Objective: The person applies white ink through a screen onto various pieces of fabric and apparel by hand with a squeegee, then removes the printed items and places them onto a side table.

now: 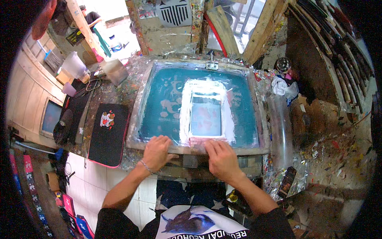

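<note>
In front of me lies a wooden-edged screen printing frame point(133, 131) with teal mesh point(161, 123). White material point(227, 115) surrounds a paler rectangular window point(206, 119) in the mesh. My left hand point(157, 153) grips the near edge of the frame, left of the window, its fingers bent over the wood. At the window's near end, my right hand point(223, 158) is closed at the right end of a short pinkish strip point(197, 145). That strip lies across the near edge of the mesh; its exact kind is unclear.
On the left, a black mat-like piece point(107, 139) with red edging carries a cartoon print. Behind it stand plastic containers point(115, 71). A metal hinge clamp point(211, 65) sits at the frame's far edge. Crumpled cloth point(283, 87) and clear plastic point(281, 131) lie right. Another person point(92, 18) is far left.
</note>
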{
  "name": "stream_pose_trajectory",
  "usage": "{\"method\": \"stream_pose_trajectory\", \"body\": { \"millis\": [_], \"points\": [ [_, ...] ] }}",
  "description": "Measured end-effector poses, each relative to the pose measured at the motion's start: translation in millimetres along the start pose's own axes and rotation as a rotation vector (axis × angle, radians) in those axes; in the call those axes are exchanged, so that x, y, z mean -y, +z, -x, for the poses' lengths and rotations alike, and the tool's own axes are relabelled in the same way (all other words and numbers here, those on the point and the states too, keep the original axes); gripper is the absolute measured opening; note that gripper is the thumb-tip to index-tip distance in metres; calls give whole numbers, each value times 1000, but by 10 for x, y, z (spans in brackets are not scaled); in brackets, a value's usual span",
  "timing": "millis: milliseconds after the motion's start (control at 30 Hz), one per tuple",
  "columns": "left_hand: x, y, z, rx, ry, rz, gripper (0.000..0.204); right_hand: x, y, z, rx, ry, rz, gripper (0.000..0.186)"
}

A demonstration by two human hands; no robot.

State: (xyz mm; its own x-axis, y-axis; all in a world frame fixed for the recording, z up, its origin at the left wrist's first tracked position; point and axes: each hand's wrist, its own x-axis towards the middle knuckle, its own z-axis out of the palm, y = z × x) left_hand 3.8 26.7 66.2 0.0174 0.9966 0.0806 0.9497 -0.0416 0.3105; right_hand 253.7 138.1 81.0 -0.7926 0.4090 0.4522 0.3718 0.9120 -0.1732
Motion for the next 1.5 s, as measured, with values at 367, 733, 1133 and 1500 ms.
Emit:
{"method": "stream_pose_trajectory", "body": {
  "millis": [367, 733, 1133, 1500],
  "points": [
    [-193, -1726, -1110, -1268, 234, 73, 30, -498, -1780, -2364, -159, 115, 411, 64],
    [119, 838, -1385, -203, -530, 244, 51, -872, -1982, -3073, -296, 64, 242, 80],
    [390, 783, -1467, -321, -612, 473, 22, -1068, -1963, -3113, -377, -26, 221, 72],
    [1819, 40, 181, -435, -657, 579, 23, -744, -1990, -3003, -325, 116, 265, 68]
  ]
}}
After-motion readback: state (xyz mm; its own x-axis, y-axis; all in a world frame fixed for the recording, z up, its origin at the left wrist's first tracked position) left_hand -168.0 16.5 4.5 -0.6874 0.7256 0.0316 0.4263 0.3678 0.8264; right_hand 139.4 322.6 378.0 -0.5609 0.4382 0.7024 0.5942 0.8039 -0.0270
